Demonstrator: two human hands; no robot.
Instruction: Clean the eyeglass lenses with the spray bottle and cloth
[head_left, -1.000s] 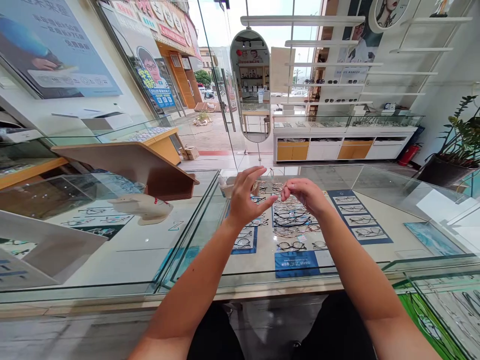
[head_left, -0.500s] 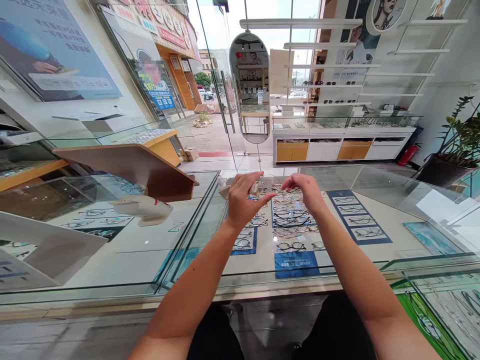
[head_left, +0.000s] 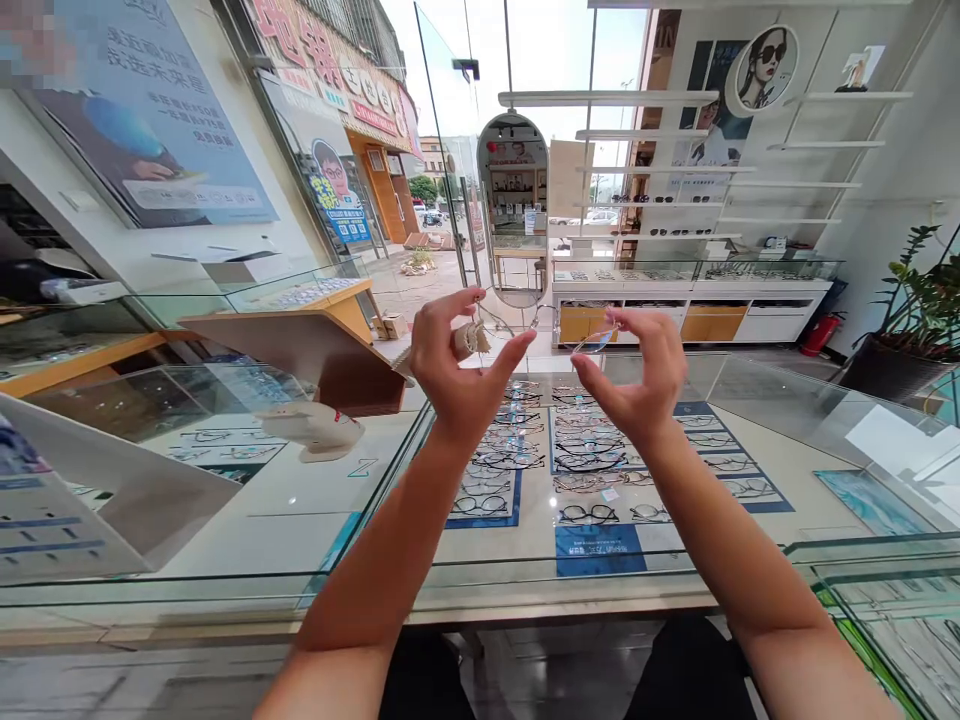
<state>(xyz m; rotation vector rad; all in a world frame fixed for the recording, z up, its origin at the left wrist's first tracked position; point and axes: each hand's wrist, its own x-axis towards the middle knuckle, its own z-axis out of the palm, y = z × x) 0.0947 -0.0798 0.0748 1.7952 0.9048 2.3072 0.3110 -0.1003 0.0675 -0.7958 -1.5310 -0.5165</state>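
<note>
Raised above the glass counter, my left hand [head_left: 457, 375] and my right hand [head_left: 641, 375] hold thin-rimmed eyeglasses [head_left: 596, 343] between them. Index finger and thumb of each hand grip a side, one above and one below. The far parts of the frame blend into the bright background. A beige, cloth-like thing [head_left: 471, 341] is tucked inside the curled fingers of my left hand. Below lie rows of spectacle frames [head_left: 589, 514] in the glass display case [head_left: 517, 592], partly covered by my forearms.
A brown wooden stand [head_left: 360, 375] and a beige object [head_left: 315, 430] sit on the left counter. An oval mirror [head_left: 516, 215] stands beyond the case. A plant [head_left: 915, 310] and fire extinguisher [head_left: 821, 333] are at the right. Another glass case [head_left: 900, 600] adjoins at lower right.
Both hands have risen slightly and moved apart, and the eyeglasses between them now show more clearly. The view has tilted upward.
</note>
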